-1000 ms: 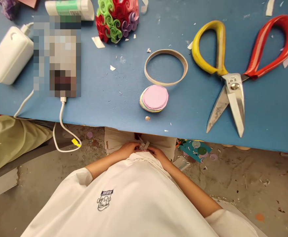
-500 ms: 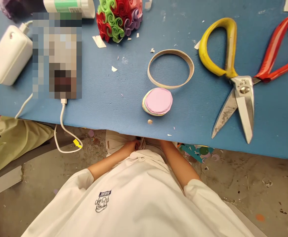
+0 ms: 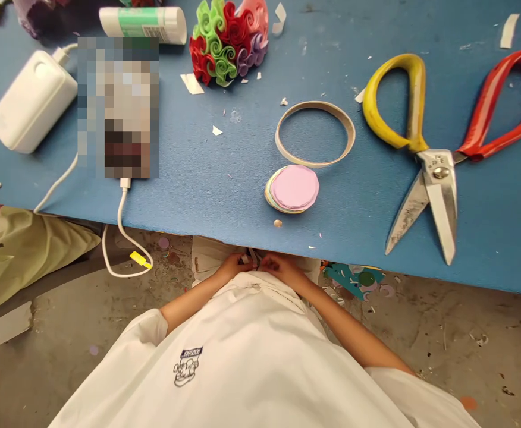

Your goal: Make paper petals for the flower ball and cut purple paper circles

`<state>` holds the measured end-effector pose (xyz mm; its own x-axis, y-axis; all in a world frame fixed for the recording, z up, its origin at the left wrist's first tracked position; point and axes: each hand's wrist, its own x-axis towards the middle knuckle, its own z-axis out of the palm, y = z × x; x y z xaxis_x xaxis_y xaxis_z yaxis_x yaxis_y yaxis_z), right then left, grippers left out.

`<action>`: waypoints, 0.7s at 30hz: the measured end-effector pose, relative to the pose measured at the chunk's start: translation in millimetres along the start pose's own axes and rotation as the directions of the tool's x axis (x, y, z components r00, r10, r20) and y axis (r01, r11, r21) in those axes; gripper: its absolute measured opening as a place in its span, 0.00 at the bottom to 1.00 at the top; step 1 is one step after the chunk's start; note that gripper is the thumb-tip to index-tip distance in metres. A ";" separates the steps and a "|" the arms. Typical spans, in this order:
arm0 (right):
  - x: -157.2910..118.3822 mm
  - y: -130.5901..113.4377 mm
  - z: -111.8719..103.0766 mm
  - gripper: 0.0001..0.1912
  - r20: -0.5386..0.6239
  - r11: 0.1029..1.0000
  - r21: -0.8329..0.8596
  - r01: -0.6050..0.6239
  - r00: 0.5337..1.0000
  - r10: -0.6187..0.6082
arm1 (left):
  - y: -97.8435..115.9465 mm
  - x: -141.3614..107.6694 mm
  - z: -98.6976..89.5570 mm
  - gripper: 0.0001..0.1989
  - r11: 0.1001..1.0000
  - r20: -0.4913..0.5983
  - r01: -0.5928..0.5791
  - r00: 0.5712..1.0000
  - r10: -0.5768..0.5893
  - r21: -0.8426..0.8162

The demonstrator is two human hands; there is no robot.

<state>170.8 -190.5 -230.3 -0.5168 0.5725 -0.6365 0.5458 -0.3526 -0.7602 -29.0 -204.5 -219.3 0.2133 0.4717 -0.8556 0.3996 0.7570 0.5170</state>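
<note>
Below the table's front edge, my left hand [image 3: 234, 265] and my right hand [image 3: 282, 267] are at my waist, close together over my lap. The fingers of both look curled in. Between them is a thin pale and dark strip [image 3: 254, 258], too small to name, at the hem of my white shirt [image 3: 251, 345]. Nearest on the blue table [image 3: 198, 196] lies a stack of oval paper pieces [image 3: 295, 187], pink on top. Just behind it stands a thin paper ring [image 3: 282, 147]. Open scissors [image 3: 441, 172] with a yellow and a red handle lie to the right.
A cluster of curled paper flowers [image 3: 225, 56], a glue stick [image 3: 140, 25], a white power bank [image 3: 33, 104] and a blurred-out device [image 3: 129, 113] with a white cable [image 3: 120, 223] are on the table. Someone's light green clothing [image 3: 33, 255] is at left. Paper scraps [image 3: 361, 279] litter the floor.
My right hand has come out from under the table edge toward my body and now shows beside my left. The whole view has shifted slightly; the table objects lie as before.
</note>
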 end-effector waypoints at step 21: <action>22.2 1.3 33.4 0.17 -0.100 0.932 0.337 -0.133 0.979 0.176 | 10.1 -33.5 -0.6 0.12 0.901 -0.126 -0.161 0.965 0.229 0.404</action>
<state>138.0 -203.0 -249.8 -0.3440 0.5728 -0.7440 0.3548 -0.6543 -0.6678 -32.7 -212.4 -185.4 0.1848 0.6857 -0.7040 0.6857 0.4232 0.5922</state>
